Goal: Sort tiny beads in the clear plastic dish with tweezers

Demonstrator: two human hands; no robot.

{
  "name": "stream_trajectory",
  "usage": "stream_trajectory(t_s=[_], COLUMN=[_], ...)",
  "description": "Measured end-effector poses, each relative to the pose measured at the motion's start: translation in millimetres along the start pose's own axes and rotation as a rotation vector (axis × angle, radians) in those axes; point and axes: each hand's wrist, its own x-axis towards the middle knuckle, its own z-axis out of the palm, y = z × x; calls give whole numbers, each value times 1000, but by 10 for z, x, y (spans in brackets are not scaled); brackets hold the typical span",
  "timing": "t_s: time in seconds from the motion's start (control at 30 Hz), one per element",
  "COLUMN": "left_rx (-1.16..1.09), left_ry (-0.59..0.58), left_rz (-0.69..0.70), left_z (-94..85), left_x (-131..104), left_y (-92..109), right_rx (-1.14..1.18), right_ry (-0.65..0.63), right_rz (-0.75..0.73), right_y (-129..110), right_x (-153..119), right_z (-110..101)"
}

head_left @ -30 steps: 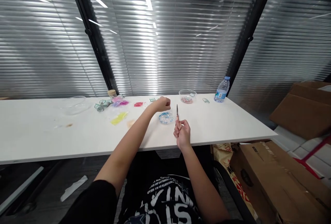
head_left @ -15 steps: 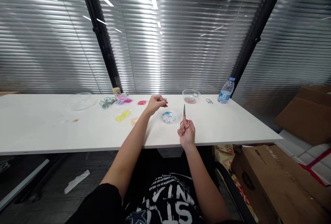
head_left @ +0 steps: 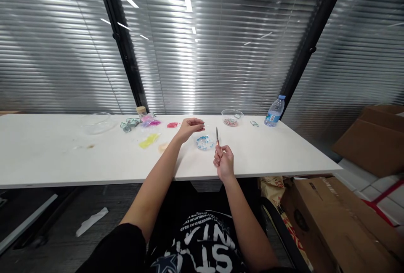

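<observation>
My right hand [head_left: 224, 163] is closed around the handles of a pair of scissors [head_left: 217, 136], whose blades point up and away from me. My left hand [head_left: 190, 129] hovers to the left, its thumb and fingertips drawn together. Anything pinched there is too small to make out. Just below and right of the left fingertips, a shallow clear dish [head_left: 204, 142] holds small blue and white beads. Farther back on the right, a clear round bowl [head_left: 232, 117] contains reddish beads.
On the white table [head_left: 110, 159] are yellow [head_left: 149, 140], red [head_left: 172, 125] and pink-purple packets [head_left: 150, 120], green-grey coils [head_left: 130, 124] and a cork-topped jar [head_left: 141, 111]. A water bottle [head_left: 274, 111] stands back right. Cardboard boxes [head_left: 344, 218] sit on the floor at right.
The scissors have moved left, closer to the left hand, and turned more edge-on. The left fingers have straightened a little, and the small greyish thing at their tips no longer shows.
</observation>
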Motion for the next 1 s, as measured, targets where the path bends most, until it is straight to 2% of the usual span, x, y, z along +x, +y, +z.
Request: stream_trajectory(t_s=[0.4,0.57,1.0], left_rx=[81,94,125], left_ry=[-98,-115,-168], left_rz=[76,52,6], left_z=[69,85,94], left_x=[-108,-133,-140], left_y=[47,65,104], right_rx=[-131,-213,-263], right_ry=[-92,-130,-135], right_rz=[-14,-42,-40], right_y=[79,79,60], right_x=[-11,-22,-33], right_z=[-23,-27,-18])
